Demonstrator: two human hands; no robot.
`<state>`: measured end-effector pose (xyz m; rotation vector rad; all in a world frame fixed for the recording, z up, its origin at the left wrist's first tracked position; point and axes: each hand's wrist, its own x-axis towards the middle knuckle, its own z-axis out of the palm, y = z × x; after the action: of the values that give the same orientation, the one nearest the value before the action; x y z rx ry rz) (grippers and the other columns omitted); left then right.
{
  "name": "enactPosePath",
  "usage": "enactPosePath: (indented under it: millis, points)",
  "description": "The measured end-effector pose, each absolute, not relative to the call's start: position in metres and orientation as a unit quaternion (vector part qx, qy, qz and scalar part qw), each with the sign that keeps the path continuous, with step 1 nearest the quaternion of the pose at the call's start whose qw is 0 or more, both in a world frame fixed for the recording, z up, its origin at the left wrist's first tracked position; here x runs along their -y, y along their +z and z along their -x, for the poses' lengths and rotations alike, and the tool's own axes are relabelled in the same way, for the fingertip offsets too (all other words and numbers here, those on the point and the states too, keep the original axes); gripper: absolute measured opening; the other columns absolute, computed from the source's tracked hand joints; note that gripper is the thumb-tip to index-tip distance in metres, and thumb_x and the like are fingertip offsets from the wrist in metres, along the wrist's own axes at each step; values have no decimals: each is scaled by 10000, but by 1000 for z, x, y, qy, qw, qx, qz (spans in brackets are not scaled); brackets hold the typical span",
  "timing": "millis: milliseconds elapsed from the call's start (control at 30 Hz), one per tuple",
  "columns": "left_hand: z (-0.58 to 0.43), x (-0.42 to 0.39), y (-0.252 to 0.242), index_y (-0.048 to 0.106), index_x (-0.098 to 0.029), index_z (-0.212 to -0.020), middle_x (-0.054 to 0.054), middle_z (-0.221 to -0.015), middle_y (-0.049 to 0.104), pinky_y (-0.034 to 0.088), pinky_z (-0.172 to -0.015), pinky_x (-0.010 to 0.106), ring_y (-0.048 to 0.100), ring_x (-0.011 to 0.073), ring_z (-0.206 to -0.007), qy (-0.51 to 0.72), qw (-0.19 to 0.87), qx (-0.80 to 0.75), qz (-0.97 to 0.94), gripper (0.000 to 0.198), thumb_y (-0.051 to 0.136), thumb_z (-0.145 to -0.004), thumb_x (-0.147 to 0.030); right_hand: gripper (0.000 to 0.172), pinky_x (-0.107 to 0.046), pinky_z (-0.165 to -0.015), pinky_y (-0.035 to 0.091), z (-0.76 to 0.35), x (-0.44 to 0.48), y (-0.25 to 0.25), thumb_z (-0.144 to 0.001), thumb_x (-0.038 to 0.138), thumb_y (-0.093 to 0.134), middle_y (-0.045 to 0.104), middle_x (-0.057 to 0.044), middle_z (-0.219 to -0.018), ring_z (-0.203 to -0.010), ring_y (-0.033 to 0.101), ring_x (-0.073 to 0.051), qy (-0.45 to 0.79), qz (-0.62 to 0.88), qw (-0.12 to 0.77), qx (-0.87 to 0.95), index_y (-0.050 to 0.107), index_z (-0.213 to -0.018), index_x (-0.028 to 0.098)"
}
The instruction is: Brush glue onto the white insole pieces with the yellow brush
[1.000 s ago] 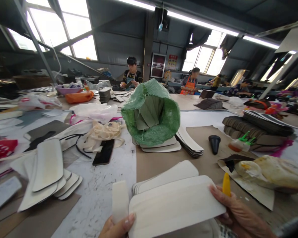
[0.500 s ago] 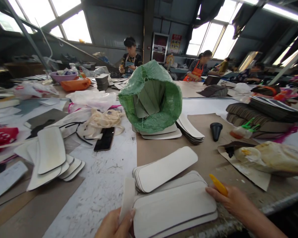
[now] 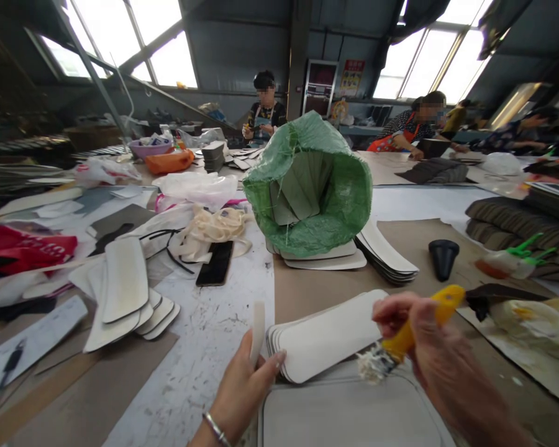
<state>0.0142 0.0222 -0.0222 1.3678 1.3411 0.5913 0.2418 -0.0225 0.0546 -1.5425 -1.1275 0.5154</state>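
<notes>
My right hand [image 3: 423, 347] is closed round a yellow-handled brush [image 3: 407, 338] whose whitish bristles hang just above a flat pale panel [image 3: 354, 416] lying in front of me. My left hand [image 3: 242, 391] pinches a narrow white strip [image 3: 259, 326] and holds it upright beside the panel. Just beyond both hands lies a fanned stack of white rounded pieces [image 3: 326, 335] on brown paper.
A green mesh sack [image 3: 312, 186] of grey pieces lies open toward me on more white pieces. Left are another pile of white pieces [image 3: 125, 292], a black phone [image 3: 215, 263] and plastic bags. A black cone [image 3: 443, 257] and glue bottles sit right. Other people work at far tables.
My right hand has lifted off the panel's edge and turned the brush bristles down over it. My left hand still holds the strip. The view has shifted left and closer.
</notes>
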Motion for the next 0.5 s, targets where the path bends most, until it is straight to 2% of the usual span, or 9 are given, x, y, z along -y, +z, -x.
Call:
enactPosePath:
  millis: [100,167,233,333,433,500]
  points:
    - [-23,-26,-30,369,-95,-1134,47,-816,573,431,-653,290,543,194,-729,258,580,-528,-564,534,543,-694,-342,461,-238,-472,374,-210,-1,45,-790,593,347,463,5,-554,-509,436,-122,321,581,644,381,480,-584,202]
    - [-25,-28,-32,385,-81,-1120,96,-952,582,423,-770,306,543,224,-873,275,618,-494,-546,516,544,-686,-308,437,-236,-497,364,-195,-13,37,-785,580,380,408,35,-532,-508,410,-113,353,526,716,294,408,-565,204]
    - [-25,-29,-33,436,-79,-1060,114,-972,583,407,-818,338,526,254,-929,285,633,-476,-539,466,553,-671,-308,415,-241,-526,367,-184,-19,26,-794,567,379,400,43,-542,-523,410,-113,377,504,734,254,392,-588,206]
    - [-23,-31,-35,463,-59,-1010,126,-911,597,423,-788,379,529,294,-916,284,647,-482,-518,474,572,-645,-342,406,-259,-597,373,-177,-19,7,-824,550,321,443,25,-602,-591,434,-127,359,550,688,310,410,-622,209]
    - [-20,-31,-40,496,-64,-976,124,-900,624,443,-773,373,550,287,-886,287,679,-466,-490,453,580,-641,-356,397,-262,-609,366,-184,-12,-2,-815,552,335,463,9,-657,-637,444,-140,303,631,574,425,450,-657,207]
    - [-19,-31,-43,517,-76,-962,119,-907,640,455,-762,360,564,272,-863,292,696,-455,-472,432,592,-641,-354,398,-259,-564,359,-193,-5,3,-787,569,374,446,16,-623,-593,434,-137,290,682,477,472,464,-658,204]
